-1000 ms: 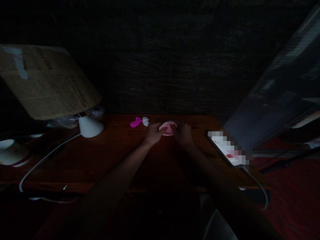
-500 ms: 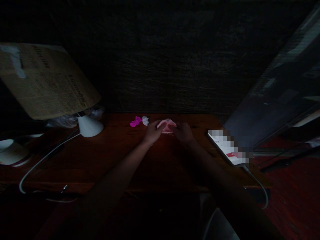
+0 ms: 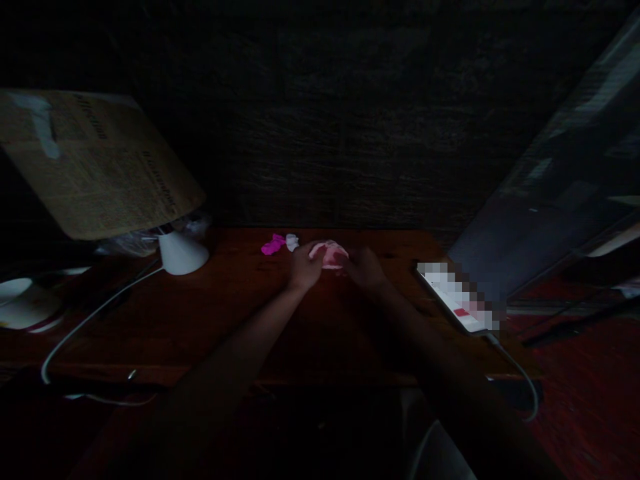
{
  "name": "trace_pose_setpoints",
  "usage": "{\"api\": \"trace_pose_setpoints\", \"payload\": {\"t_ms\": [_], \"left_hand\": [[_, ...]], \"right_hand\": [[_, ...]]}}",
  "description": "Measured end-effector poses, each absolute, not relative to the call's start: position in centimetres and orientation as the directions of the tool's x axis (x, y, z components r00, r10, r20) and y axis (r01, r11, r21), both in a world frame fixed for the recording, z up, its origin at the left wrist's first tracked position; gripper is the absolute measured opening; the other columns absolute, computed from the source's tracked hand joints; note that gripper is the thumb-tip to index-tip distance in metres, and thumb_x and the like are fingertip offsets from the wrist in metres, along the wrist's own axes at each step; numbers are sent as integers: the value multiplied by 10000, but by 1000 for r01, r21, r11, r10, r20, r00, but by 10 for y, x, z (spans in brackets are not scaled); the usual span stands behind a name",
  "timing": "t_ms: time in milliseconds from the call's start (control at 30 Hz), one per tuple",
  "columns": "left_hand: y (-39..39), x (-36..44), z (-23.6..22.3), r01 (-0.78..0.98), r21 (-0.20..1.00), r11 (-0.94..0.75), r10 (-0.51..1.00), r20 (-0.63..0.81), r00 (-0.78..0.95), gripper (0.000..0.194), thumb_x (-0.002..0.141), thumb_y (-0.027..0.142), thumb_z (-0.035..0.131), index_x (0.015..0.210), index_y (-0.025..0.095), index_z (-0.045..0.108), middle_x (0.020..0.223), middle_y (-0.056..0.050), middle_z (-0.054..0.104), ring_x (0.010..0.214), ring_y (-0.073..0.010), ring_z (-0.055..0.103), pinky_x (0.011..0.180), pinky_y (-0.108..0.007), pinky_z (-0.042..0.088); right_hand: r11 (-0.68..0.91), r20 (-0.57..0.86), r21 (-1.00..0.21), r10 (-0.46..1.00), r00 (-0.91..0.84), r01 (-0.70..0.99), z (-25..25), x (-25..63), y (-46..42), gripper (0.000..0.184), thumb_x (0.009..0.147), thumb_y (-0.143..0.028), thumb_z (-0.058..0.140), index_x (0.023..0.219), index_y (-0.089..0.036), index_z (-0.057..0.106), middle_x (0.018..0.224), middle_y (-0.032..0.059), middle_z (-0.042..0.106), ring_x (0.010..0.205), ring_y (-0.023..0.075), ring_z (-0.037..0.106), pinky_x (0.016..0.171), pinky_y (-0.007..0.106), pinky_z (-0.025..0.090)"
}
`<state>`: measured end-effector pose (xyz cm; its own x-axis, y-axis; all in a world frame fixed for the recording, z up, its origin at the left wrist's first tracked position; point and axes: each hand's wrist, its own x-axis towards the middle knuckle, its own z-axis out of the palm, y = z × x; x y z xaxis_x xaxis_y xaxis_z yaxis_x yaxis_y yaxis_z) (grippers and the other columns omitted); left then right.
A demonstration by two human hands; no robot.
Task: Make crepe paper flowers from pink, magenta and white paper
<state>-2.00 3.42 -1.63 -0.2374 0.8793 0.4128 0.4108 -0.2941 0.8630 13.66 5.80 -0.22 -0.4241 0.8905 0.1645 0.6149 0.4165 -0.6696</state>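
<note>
Both my hands meet at the far middle of a dark wooden table (image 3: 210, 313). My left hand (image 3: 304, 267) and my right hand (image 3: 365, 268) have their fingers closed on a small light pink soft piece (image 3: 329, 255), cloth or something like it, held between them just above the tabletop. A bright magenta piece (image 3: 273, 245) and a small white piece (image 3: 291, 241) lie together just left of my left hand. The scene is very dim, so finger detail is faint.
A white lamp base (image 3: 181, 253) with a cable (image 3: 85, 323) stands at the left under a newspaper-covered shade (image 3: 95, 167). A lit phone (image 3: 457, 297) with a charging cable lies at the right. A dark wall runs behind the table.
The pink piece has shifted slightly left and lower between my hands, and looks more bunched. Both hands stayed at the same spot.
</note>
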Motion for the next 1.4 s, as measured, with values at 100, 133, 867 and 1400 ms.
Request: {"api": "trace_pose_setpoints", "payload": {"t_ms": [100, 133, 867, 1400], "left_hand": [[32, -19, -15, 467, 826, -315, 881, 437, -180, 262, 866, 129, 551, 1069, 129, 717, 1086, -104, 752, 989, -214, 706, 919, -345, 536], [31, -19, -15, 492, 798, -348, 870, 471, -148, 300, 859, 134, 574, 1132, 144, 698, 1148, -101, 735, 1044, -213, 691, 957, -349, 522], [30, -28, -9, 595, 737, -321, 851, 500, -159, 135, 795, 107, 664, 874, 179, 746, 869, -51, 778, 781, -176, 716, 738, -292, 563], [25, -31, -5, 654, 628, -422, 776, 623, -98, 106, 817, 147, 667, 847, 201, 752, 812, -38, 748, 736, -169, 664, 721, -288, 504]], "right_hand": [[469, 185, -557, 875, -448, 686, 5, 137, 54, 350, 962, -285, 465, 819, -135, 748, 683, 57, 758, 688, 175, 724, 611, 203, 441], [483, 198, -518, 871, -450, 707, 7, 138, 53, 330, 955, -262, 467, 831, -145, 750, 689, 53, 760, 701, 175, 726, 621, 205, 440], [406, 240, -385, 911, -335, 829, 5, 134, 50, 242, 902, -271, 573, 915, -178, 796, 869, 91, 780, 799, 214, 727, 646, 242, 437], [451, 434, -477, 867, -244, 754, 6, 139, 50, 312, 952, -343, 522, 877, -171, 771, 832, 80, 772, 721, 183, 700, 631, 239, 400]]}}
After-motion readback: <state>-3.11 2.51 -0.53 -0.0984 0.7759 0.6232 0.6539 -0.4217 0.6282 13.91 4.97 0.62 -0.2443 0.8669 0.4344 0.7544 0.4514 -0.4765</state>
